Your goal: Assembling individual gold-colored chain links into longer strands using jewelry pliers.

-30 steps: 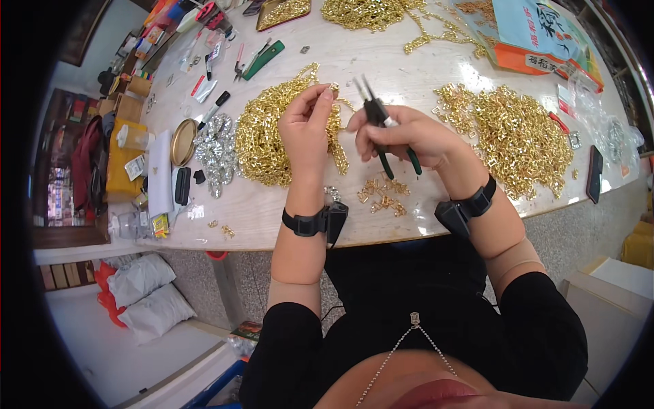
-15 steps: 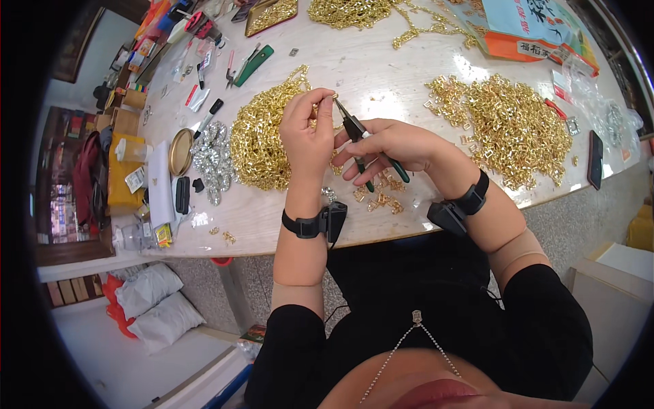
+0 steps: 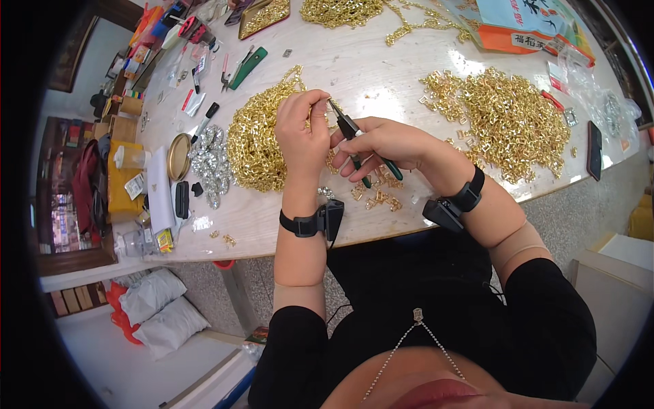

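With thumb and forefinger pinched together, my left hand (image 3: 303,126) holds a tiny gold chain link at the fingertips, mostly hidden by the fingers. Needle-nose pliers (image 3: 348,127) with dark green handles lie in my right hand (image 3: 388,143), fingers around the grips. Their narrow tips point up and left, right by the left fingertips. Beside and partly behind my left hand is a heap of gold chain (image 3: 257,140). Below the pliers, several loose gold links (image 3: 378,199) are scattered on the table.
A big pile of loose gold links (image 3: 514,126) covers the right of the table (image 3: 381,61). Silver chain (image 3: 211,163), a round lid (image 3: 179,155) and a marker (image 3: 206,121) lie left. A phone (image 3: 594,151) sits near the right edge; green-handled cutters (image 3: 246,68) lie farther back.
The whole view has shifted slightly. Both hands keep nearly the same pose, with the plier tips still at the left fingertips; the gold bit there shows less than before.
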### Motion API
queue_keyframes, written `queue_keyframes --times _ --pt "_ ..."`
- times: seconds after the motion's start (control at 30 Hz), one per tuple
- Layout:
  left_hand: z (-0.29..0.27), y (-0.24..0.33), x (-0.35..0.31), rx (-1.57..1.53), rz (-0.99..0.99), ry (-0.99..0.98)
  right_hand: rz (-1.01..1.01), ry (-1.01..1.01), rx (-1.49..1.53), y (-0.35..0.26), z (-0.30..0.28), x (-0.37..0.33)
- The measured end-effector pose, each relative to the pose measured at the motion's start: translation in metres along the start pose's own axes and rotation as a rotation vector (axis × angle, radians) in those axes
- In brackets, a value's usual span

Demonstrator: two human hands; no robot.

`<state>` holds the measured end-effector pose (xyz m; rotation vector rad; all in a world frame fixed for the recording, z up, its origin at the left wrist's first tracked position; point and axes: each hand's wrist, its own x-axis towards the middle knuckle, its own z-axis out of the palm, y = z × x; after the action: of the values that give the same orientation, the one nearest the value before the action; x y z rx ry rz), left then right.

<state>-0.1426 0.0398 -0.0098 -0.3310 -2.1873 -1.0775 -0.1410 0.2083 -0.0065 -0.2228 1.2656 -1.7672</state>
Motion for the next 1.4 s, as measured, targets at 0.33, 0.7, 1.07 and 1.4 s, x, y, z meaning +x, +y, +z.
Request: queue_keyframes --times 0.33,0.7,1.07,1.4 --pt "0.002 -0.009 -0.002 -0.017 0.042 -0.006 0.000 -0.013 -0.091 -0.008 -0.003 -0.005" --pt "0.001 -0.004 -0.003 -0.443 -0.332 0.000 -0.039 -0.030 -0.088 -0.011 0.000 -0.014" --pt "0.005 -0.004 -0.008 -0.939 -0.533 -0.202 -0.289 0.318 -0.355 -0.020 -0.019 -0.009" --pt "0.011 -0.001 -0.009 -0.752 -0.499 -0.222 -0.341 0.688 -0.798 -0.056 -0.061 -0.073"
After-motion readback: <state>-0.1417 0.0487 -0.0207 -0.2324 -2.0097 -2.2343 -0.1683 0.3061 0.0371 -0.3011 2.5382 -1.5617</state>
